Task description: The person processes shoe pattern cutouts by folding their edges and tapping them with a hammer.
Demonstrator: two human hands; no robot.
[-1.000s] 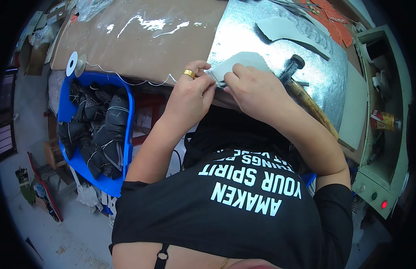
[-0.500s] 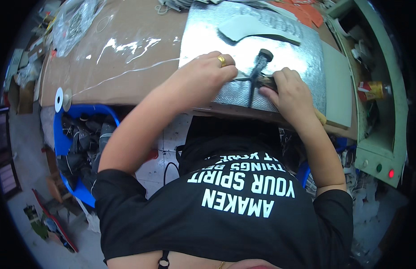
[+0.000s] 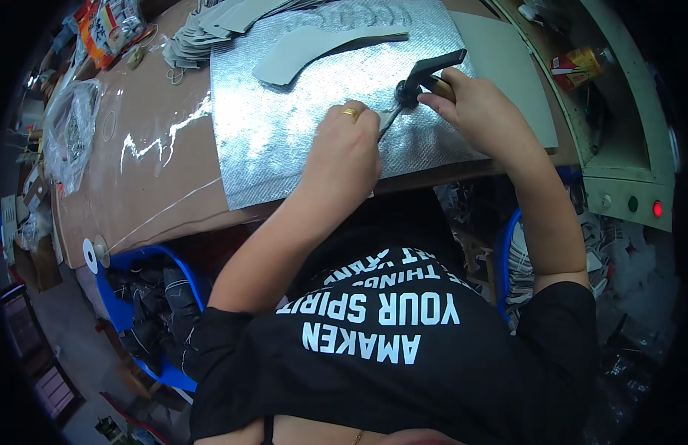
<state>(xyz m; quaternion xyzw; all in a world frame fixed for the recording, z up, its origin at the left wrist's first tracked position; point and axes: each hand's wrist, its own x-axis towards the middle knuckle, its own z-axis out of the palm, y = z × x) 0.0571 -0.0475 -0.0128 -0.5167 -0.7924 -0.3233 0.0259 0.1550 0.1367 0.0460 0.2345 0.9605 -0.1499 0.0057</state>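
My right hand (image 3: 477,111) is wrapped round the wooden handle of a hammer (image 3: 436,67), whose black head is tilted over a silver textured mat (image 3: 277,148). Close beside the head, the fingers of my left hand (image 3: 347,141) are pinched on a narrow pale strip with a dark edge (image 3: 390,119). The hammer's round face is at the strip's far end; I cannot tell whether they touch. My left fingers hide much of the strip. A long curved grey piece (image 3: 307,55) lies beyond my hands on the mat.
A white cord (image 3: 169,211) runs from a spool (image 3: 95,256) at the table's left edge toward the mat. Stacked grey pieces (image 3: 199,44) lie at the back. A blue tub (image 3: 184,271) of dark items stands below left. A pale green cabinet (image 3: 633,193) borders the right side.
My view has shifted and turned. The hammer has turned in my right hand, its round face now toward the strip. My left hand is still pinched, palm lower beside the hammer.
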